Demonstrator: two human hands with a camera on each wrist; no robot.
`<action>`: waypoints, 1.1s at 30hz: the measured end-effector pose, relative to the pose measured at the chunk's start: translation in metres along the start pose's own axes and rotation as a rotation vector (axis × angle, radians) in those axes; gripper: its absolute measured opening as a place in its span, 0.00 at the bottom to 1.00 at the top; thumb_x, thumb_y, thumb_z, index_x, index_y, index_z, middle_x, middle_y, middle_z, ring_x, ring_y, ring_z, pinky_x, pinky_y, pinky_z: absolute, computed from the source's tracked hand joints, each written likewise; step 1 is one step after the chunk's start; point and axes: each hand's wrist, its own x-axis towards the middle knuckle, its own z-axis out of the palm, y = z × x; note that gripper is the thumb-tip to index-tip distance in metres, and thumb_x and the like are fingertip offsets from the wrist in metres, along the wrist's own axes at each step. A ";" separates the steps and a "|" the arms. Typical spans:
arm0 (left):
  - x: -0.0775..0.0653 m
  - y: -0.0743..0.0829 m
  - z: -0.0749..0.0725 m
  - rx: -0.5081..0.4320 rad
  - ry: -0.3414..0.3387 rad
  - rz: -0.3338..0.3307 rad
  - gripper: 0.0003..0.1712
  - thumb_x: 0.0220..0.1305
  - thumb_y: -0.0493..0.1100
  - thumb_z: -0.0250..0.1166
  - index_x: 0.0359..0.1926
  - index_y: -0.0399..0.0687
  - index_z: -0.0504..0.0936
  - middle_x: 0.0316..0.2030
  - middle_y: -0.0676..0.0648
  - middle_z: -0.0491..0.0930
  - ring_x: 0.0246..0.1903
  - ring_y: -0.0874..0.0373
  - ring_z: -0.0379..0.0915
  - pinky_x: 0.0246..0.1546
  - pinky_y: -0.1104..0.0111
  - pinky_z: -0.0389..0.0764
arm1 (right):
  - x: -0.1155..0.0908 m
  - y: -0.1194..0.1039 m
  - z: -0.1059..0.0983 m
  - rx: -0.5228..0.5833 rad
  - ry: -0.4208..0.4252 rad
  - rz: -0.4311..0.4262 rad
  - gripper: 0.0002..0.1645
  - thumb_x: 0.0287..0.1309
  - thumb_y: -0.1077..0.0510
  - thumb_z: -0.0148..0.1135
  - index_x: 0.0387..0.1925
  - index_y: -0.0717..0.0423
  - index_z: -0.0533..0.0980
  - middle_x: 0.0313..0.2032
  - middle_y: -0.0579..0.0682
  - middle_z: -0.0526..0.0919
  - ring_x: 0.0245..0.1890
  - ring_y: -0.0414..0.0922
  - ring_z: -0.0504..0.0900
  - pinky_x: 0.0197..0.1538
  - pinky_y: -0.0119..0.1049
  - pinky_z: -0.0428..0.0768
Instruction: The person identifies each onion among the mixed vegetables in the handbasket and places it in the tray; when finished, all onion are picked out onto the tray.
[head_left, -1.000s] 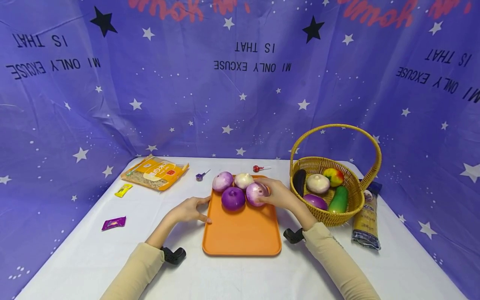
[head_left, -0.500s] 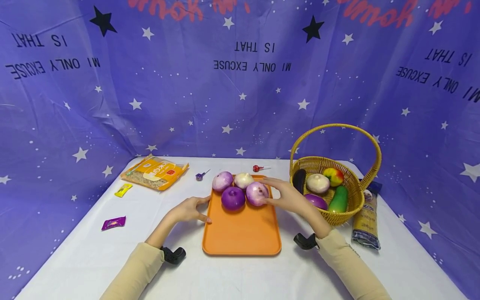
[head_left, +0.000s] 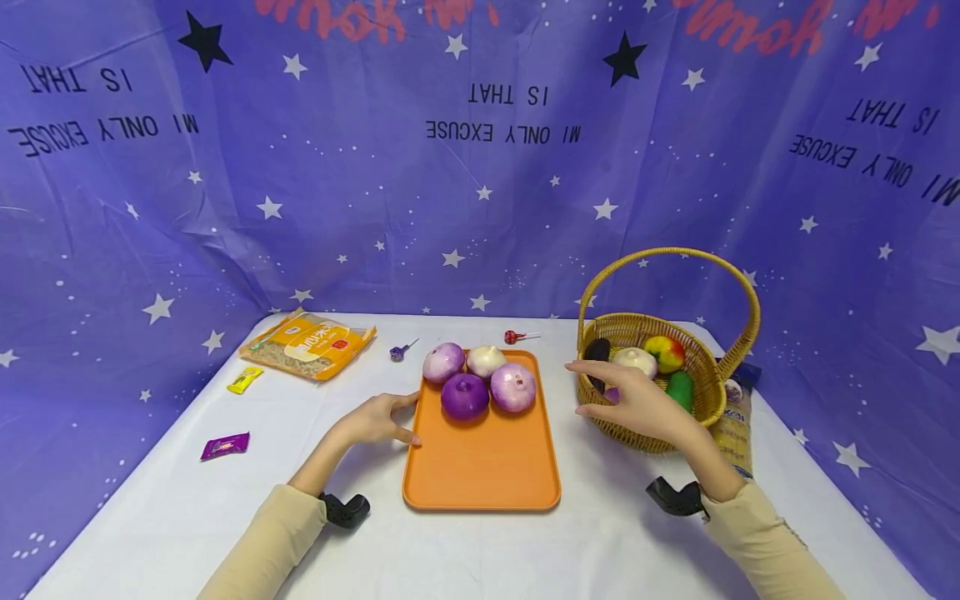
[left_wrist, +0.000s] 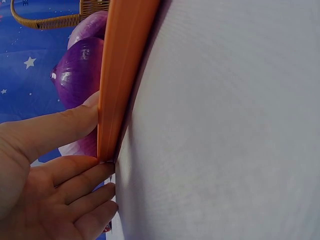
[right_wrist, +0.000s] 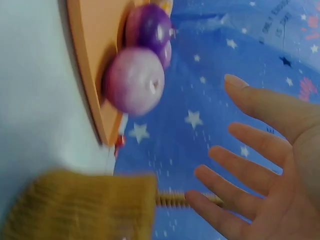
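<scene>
My left hand (head_left: pixel 377 419) rests at the left edge of the orange tray (head_left: pixel 482 471). In the left wrist view its thumb (left_wrist: pixel 65 127) touches the rim and the other fingers lie loosely beside it. At the tray's far end sit a dark purple onion (head_left: pixel 464 397), two paler purple onions, one at the right (head_left: pixel 513 387) and one at the left (head_left: pixel 443 363), and a whitish onion (head_left: pixel 485 361). My right hand (head_left: pixel 637 404), fingers spread and holding nothing, hovers before the wicker basket (head_left: pixel 708 417), partly hiding its contents.
Inside the basket are a whitish onion (head_left: pixel 636 358), a red-yellow fruit (head_left: pixel 665 353), a green vegetable (head_left: pixel 681 390) and a dark eggplant (head_left: pixel 597 354). The basket's tall handle arches up. Packets, wrapped sweets and two lollipops, one red (head_left: pixel 512 337), lie around the tray.
My right hand has let go of the pale onion at the tray's right and moved right to the basket. The onion stays on the tray. My left hand has not moved.
</scene>
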 end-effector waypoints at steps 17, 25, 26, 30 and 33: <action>-0.001 0.000 0.000 0.016 0.005 0.003 0.50 0.47 0.48 0.77 0.67 0.33 0.65 0.63 0.32 0.67 0.64 0.37 0.60 0.64 0.47 0.61 | -0.010 0.061 -0.069 0.021 -0.333 0.109 0.33 0.58 0.48 0.67 0.62 0.55 0.73 0.53 0.52 0.80 0.39 0.47 0.83 0.40 0.33 0.80; 0.000 -0.001 0.000 0.010 0.007 -0.002 0.50 0.47 0.48 0.77 0.68 0.34 0.65 0.63 0.32 0.67 0.64 0.37 0.60 0.64 0.47 0.61 | 0.010 0.073 -0.075 0.106 -0.521 0.109 0.32 0.59 0.52 0.67 0.61 0.65 0.72 0.56 0.61 0.77 0.53 0.63 0.77 0.52 0.47 0.80; 0.000 -0.001 0.000 0.009 0.007 -0.004 0.50 0.47 0.49 0.77 0.68 0.34 0.65 0.63 0.32 0.67 0.64 0.37 0.60 0.64 0.47 0.61 | 0.012 0.074 -0.074 0.124 -0.543 0.113 0.32 0.59 0.53 0.66 0.61 0.66 0.71 0.57 0.62 0.76 0.54 0.64 0.76 0.54 0.48 0.79; 0.000 -0.001 0.000 0.007 0.008 -0.011 0.50 0.47 0.48 0.77 0.68 0.34 0.65 0.64 0.33 0.67 0.65 0.37 0.60 0.64 0.47 0.61 | 0.021 0.077 -0.070 0.146 -0.613 0.150 0.33 0.60 0.52 0.65 0.61 0.67 0.70 0.58 0.62 0.75 0.56 0.64 0.74 0.57 0.49 0.76; 0.001 -0.001 0.000 0.004 0.004 -0.012 0.50 0.47 0.49 0.77 0.68 0.34 0.65 0.64 0.33 0.67 0.65 0.38 0.60 0.65 0.47 0.61 | 0.024 0.078 -0.067 0.145 -0.642 0.171 0.33 0.61 0.53 0.65 0.62 0.68 0.70 0.59 0.63 0.74 0.57 0.63 0.74 0.58 0.49 0.75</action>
